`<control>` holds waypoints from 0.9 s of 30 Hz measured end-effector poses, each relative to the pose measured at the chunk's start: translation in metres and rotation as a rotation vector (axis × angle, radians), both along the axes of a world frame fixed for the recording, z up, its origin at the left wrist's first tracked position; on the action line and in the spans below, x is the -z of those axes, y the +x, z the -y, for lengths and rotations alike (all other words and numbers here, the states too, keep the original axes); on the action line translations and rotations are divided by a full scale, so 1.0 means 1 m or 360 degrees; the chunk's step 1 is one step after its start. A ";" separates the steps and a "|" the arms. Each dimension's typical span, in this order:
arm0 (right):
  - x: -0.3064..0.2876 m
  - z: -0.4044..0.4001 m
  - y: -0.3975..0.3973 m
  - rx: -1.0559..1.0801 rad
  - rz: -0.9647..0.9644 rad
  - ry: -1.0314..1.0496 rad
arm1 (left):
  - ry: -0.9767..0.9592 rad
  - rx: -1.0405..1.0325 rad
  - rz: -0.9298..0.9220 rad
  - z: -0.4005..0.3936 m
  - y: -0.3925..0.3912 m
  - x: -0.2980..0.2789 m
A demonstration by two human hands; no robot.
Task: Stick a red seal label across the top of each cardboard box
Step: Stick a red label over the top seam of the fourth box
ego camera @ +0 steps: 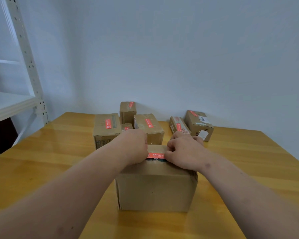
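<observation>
Nearest, standing upright on the table (41, 161): the box (156, 187), plain front face toward the camera. Across its top, a red label (156, 155) running left to right, only the middle stretch visible between the two hands. On the label's left end, the left hand (135, 146), fingers curled under and knuckles pressed down on the box top; whether pinching the label end or merely pressing it, cannot tell. On the label's right end, the right hand (183, 150), fingers bent, tips bearing down on the label and box top at its right edge; holding or only pressing, likewise unclear. Both forearms reaching in from the near edge, one at each side of the box.

Behind the box to the left, touching or nearly so: a wide box (106, 130) with a red label along its top. Directly behind the box: another carton (148, 128), red label on top too. Between those two, a small box (126, 127), mostly hidden, a bit of red showing. Farther back still, against the wall (179, 57): a tall box (128, 110) with a red strip at its top edge.

Behind the box to the right: a flat box (179, 125) with a red label, and just beyond it a tilted box (198, 125) carrying a red strip and white stickers.

Far left of the box, beyond the table: a white shelf rack (16, 66).
</observation>
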State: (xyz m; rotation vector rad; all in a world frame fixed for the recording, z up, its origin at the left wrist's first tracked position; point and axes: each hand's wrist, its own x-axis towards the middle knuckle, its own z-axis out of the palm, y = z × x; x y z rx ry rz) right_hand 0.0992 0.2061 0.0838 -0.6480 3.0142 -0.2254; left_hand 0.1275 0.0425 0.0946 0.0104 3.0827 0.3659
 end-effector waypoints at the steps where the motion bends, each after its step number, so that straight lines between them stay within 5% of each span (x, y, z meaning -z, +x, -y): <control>1: 0.001 0.000 0.000 0.0003 0.0001 -0.0003 | -0.0019 0.0004 -0.0008 -0.001 0.001 0.000; 9: -0.001 -0.003 0.000 0.0141 -0.0075 -0.0092 | 0.0110 -0.0010 -0.0011 0.003 0.004 0.003; 14: 0.002 -0.008 0.003 0.0324 0.0653 -0.0807 | 0.0731 -0.0166 0.0112 0.017 0.005 0.012; 17: 0.005 -0.007 0.000 0.0352 0.0704 -0.0919 | 0.1088 -0.0308 0.0200 0.020 0.008 0.019; 27: 0.013 0.006 -0.002 0.0421 0.0499 -0.0585 | 0.0767 -0.0332 0.0132 0.007 0.005 0.024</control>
